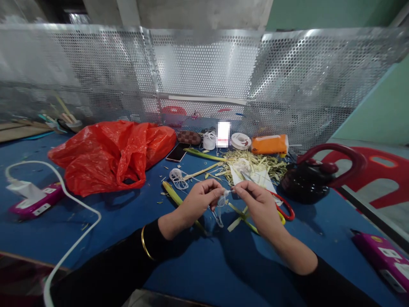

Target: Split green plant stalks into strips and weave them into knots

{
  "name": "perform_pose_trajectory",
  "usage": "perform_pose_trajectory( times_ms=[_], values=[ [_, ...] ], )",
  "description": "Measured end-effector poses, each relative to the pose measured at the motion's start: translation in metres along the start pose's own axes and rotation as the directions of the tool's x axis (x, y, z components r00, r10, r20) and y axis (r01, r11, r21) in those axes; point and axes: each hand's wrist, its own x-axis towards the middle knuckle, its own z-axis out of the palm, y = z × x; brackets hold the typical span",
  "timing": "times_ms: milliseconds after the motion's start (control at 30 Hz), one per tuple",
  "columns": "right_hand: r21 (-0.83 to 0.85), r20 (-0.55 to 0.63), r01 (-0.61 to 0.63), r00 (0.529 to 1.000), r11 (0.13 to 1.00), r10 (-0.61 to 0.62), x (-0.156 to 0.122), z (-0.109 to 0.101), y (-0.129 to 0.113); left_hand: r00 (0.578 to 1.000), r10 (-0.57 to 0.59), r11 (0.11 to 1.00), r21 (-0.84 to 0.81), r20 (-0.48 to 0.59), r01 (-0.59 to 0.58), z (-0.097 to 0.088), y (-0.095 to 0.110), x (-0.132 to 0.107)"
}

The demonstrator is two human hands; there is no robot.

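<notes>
My left hand point(204, 197) is closed in a pinch on a thin white string point(220, 216), which hangs below the fingers in loose loops. My right hand point(259, 204) pinches the same string a short way to the right, with a short stretch between the two hands. A bundle of white string point(179, 178) lies on the table behind my left hand. Under my left forearm passes a green stalk point(172, 192). Pale green strips point(239, 219) lie below my right hand. Red-handled scissors point(290, 212) are partly hidden behind that hand, beside a yellow handle point(281, 218).
A red plastic bag point(111, 153) and a phone point(177, 152) lie left of a heap of shredded plant strips point(268, 165). A dark kettle point(305, 181) stands at right. Purple power strips point(381, 260) sit at both sides; a white cable point(96, 213) crosses the left.
</notes>
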Motion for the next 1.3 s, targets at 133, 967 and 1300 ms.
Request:
perform_pose_trajectory(
  times_ms=[133, 967, 1300],
  values=[
    [0.036, 0.024, 0.0, 1.0, 0.999, -0.001, 0.001, 0.0, -0.001, 0.999, -0.001, 0.999, 0.043, -0.048, 0.003, -0.001, 0.001, 0.001],
    [-0.151, -0.034, 0.067, 0.997, 0.986, -0.073, -0.004, 0.004, -0.005, 0.979, 0.126, 0.949, 0.307, -0.162, -0.072, 0.005, -0.006, -0.002],
    [-0.222, 0.031, 0.112, 0.994, 0.969, -0.108, -0.007, 0.006, -0.006, 0.933, 0.316, 0.87, 0.445, -0.173, -0.212, 0.003, -0.006, -0.002]
  ],
)
